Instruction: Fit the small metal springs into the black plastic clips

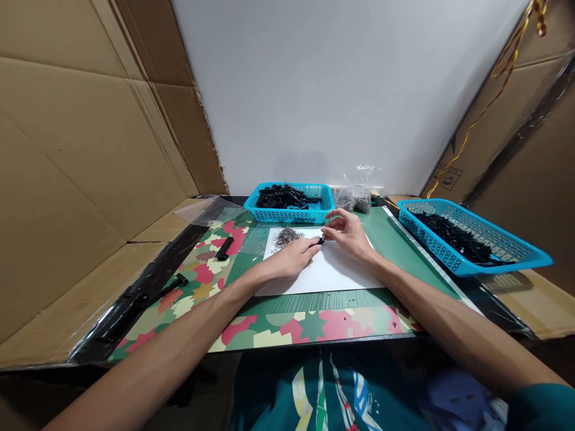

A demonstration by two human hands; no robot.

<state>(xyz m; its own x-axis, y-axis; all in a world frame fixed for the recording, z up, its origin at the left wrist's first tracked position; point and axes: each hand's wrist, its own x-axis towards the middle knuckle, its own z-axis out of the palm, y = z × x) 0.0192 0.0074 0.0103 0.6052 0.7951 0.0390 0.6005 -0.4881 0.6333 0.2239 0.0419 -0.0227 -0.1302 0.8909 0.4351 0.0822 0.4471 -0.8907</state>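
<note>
Over a white sheet (341, 272), my left hand (294, 256) is closed on a small black part (320, 241), whose end shows past the fingertips. My right hand (348, 233) is at the right of that part, with thumb and forefinger pinched together near its end. Whatever those fingertips hold is too small to make out. Just behind my left hand lies a pile of small metal pieces (287, 237) on the sheet.
A blue basket (290, 215) of black parts stands at the back, beside clear bags (359, 194). Another blue basket (507, 257) with black parts is at the right. Loose black pieces (224, 248) lie on the left. Cardboard walls flank the table.
</note>
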